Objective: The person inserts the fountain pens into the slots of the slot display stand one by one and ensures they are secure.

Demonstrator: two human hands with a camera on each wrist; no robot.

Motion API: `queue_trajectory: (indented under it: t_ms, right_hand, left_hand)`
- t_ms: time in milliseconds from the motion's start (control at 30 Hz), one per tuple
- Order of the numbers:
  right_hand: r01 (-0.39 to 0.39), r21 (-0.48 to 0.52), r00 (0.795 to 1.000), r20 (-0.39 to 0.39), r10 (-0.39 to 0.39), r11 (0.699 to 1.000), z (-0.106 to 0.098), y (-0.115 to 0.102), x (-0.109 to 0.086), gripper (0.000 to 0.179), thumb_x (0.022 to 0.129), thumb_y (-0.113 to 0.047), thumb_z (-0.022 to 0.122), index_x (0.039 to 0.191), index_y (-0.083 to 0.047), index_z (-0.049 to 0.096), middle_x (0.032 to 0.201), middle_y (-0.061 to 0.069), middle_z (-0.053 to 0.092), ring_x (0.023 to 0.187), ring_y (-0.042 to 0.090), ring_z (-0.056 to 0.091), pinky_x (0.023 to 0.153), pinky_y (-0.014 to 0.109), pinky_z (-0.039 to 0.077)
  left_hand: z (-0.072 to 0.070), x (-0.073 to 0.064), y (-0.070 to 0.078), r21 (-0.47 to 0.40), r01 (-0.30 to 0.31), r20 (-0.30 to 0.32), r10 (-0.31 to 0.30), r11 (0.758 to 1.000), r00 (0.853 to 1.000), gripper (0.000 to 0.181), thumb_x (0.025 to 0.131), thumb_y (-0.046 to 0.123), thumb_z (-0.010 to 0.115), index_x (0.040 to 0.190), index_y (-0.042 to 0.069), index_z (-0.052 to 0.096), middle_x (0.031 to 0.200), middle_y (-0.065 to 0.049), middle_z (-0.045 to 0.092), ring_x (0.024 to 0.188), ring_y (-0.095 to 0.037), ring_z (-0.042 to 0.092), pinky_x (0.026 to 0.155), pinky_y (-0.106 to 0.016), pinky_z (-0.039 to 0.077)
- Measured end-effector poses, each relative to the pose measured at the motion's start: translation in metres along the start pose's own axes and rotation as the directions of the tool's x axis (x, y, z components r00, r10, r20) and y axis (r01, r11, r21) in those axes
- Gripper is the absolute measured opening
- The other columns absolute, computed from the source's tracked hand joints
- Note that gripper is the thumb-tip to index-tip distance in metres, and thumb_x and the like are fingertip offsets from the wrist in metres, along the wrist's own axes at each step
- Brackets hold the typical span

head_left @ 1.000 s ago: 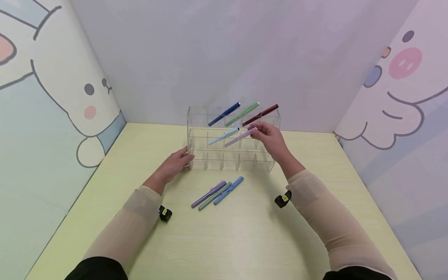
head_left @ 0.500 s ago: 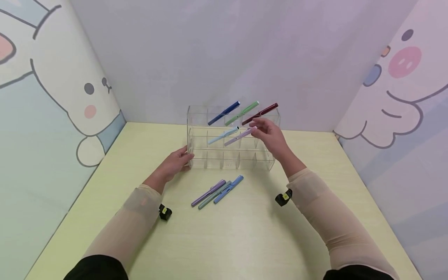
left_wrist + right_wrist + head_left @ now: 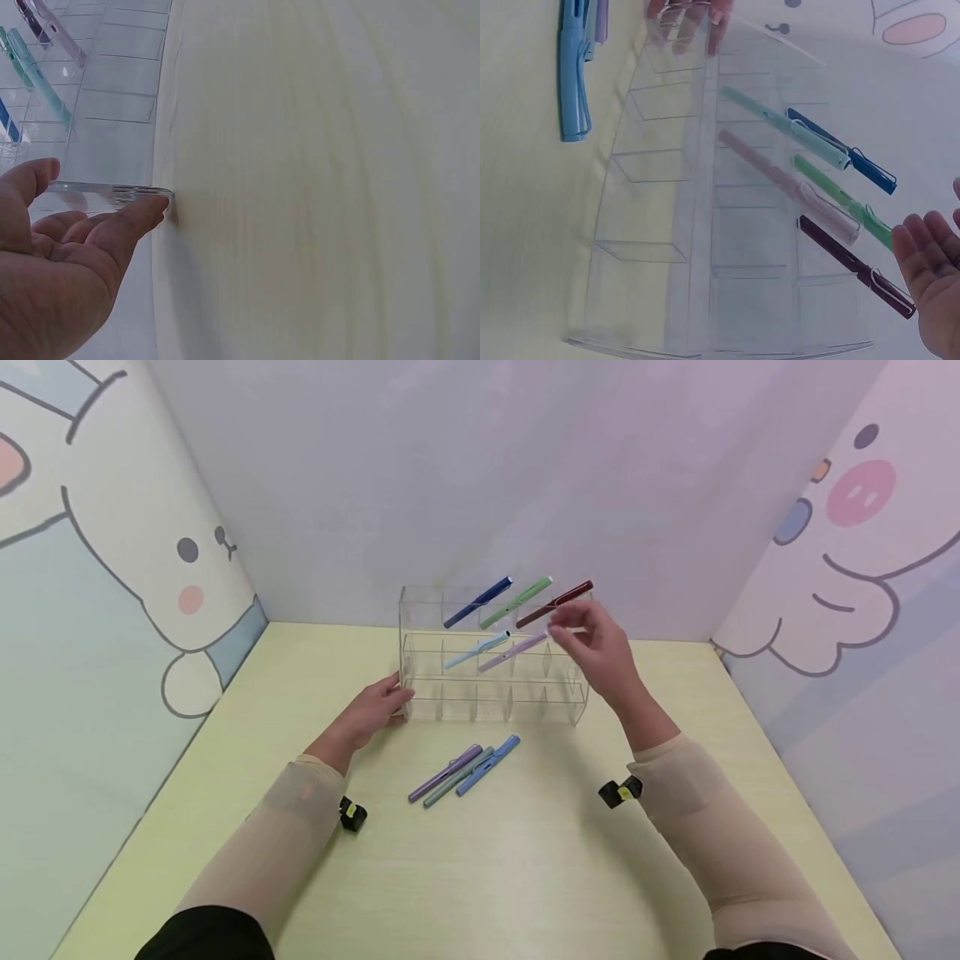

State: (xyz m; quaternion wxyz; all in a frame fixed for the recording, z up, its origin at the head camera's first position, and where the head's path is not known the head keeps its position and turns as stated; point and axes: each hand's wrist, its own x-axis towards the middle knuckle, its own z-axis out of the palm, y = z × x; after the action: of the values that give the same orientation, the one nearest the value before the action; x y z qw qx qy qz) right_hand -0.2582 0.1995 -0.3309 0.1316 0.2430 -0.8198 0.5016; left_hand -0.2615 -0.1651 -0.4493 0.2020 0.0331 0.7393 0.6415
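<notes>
A clear tiered pen rack (image 3: 495, 681) stands on the table. My left hand (image 3: 369, 713) holds its left end, the thumb and fingers on either side of the clear side panel (image 3: 112, 190). My right hand (image 3: 602, 653) is just off the upper end of a lavender pen (image 3: 513, 653), its fingers bent and holding nothing. That pen leans in the middle tier beside a light blue pen (image 3: 477, 650). Behind them in the top tier lean a dark blue pen (image 3: 477, 602), a green pen (image 3: 516, 603) and a dark red pen (image 3: 855, 266).
In front of the rack a purple pen (image 3: 444, 774), a grey-green pen (image 3: 457, 779) and a blue pen (image 3: 488, 766) lie side by side on the table (image 3: 480, 877). A pale wall (image 3: 480, 468) rises behind the rack, and patterned panels flank both sides.
My right hand has let go of the lavender pen and drawn back to the right. The pen stays leaning in the middle tier. The left hand has kept its place on the rack.
</notes>
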Motion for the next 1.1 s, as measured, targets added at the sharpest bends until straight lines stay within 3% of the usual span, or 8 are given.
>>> queue_trajectory:
  t_ms: [100,200,267,333,400,700,967,1100]
  right_hand:
    - [0.035,-0.102,0.970,0.244,-0.009,0.994,0.009,0.009,-0.010,0.029,0.097,-0.025,0.064,0.120,-0.009,0.060,0.110,0.004,0.066,0.100,0.014,0.062,0.085,0.027,0.057]
    - [0.045,-0.237,0.865,0.495,0.080,0.971,0.024,0.019,-0.024,0.032,0.097,-0.031,0.063,0.124,-0.013,0.062,0.118,0.004,0.065,0.106,0.017,0.062,0.090,0.038,0.056]
    - [0.064,-0.310,0.790,0.596,0.142,0.949,0.035,0.026,-0.033,0.037,0.097,-0.030,0.064,0.129,-0.012,0.060,0.126,0.006,0.063,0.114,0.021,0.060,0.095,0.043,0.054]
    - [0.114,-0.391,0.741,0.646,0.184,0.913,0.046,0.033,-0.041,0.041,0.096,-0.030,0.065,0.133,-0.013,0.060,0.131,0.004,0.061,0.121,0.021,0.058,0.101,0.043,0.051]
    - [0.162,-0.438,0.709,0.675,0.204,0.885,0.054,0.038,-0.047,0.042,0.095,-0.027,0.067,0.133,-0.012,0.059,0.133,0.003,0.060,0.125,0.021,0.055,0.105,0.043,0.048]
    - [0.302,-0.489,0.654,0.730,0.195,0.818,0.074,0.053,-0.059,0.037,0.090,-0.022,0.072,0.125,-0.015,0.065,0.126,0.003,0.060,0.119,0.022,0.054,0.102,0.039,0.049]
    - [0.459,-0.518,0.692,0.718,0.074,0.722,0.083,0.061,-0.061,0.024,0.087,-0.017,0.075,0.110,-0.016,0.071,0.105,0.001,0.060,0.097,0.018,0.053,0.086,0.033,0.053]
    - [0.492,-0.513,0.689,0.723,0.045,0.703,0.084,0.062,-0.060,0.013,0.088,-0.019,0.074,0.101,-0.018,0.071,0.100,0.000,0.060,0.091,0.016,0.052,0.081,0.030,0.053]
  left_hand:
    - [-0.001,0.003,-0.004,0.005,-0.004,-0.006,0.004,1.000,1.000,0.066,0.106,0.030,0.045,0.159,0.019,0.009,0.160,-0.018,0.025,0.146,-0.034,0.029,0.113,-0.049,0.037]
    - [-0.001,0.004,-0.005,0.010,-0.003,-0.012,0.003,1.000,1.000,0.065,0.106,0.028,0.045,0.159,0.019,0.010,0.160,-0.017,0.026,0.145,-0.033,0.029,0.113,-0.049,0.038]
    - [-0.001,0.004,-0.006,0.013,-0.008,-0.007,0.008,1.000,1.000,0.065,0.106,0.028,0.045,0.159,0.018,0.010,0.160,-0.017,0.025,0.146,-0.033,0.029,0.113,-0.049,0.038]
    - [-0.001,0.004,-0.006,0.010,-0.009,-0.010,0.009,1.000,1.000,0.064,0.106,0.028,0.045,0.159,0.018,0.011,0.160,-0.017,0.025,0.145,-0.032,0.030,0.112,-0.049,0.038]
    - [-0.001,0.004,-0.005,0.008,-0.011,-0.010,0.011,1.000,1.000,0.064,0.106,0.029,0.045,0.159,0.018,0.011,0.160,-0.017,0.025,0.145,-0.032,0.030,0.112,-0.050,0.038]
    - [0.000,0.003,-0.004,0.003,0.013,-0.021,-0.013,1.000,1.000,0.064,0.106,0.028,0.045,0.159,0.021,0.011,0.160,-0.016,0.026,0.145,-0.032,0.031,0.111,-0.049,0.040]
    - [0.000,0.003,-0.004,0.018,0.005,-0.029,-0.005,1.000,1.000,0.064,0.106,0.030,0.045,0.159,0.021,0.012,0.159,-0.017,0.028,0.145,-0.033,0.032,0.111,-0.049,0.039]
    - [0.000,0.003,-0.004,0.023,0.006,-0.023,-0.006,1.000,1.000,0.065,0.105,0.031,0.046,0.159,0.022,0.012,0.158,-0.017,0.029,0.144,-0.033,0.032,0.112,-0.049,0.039]
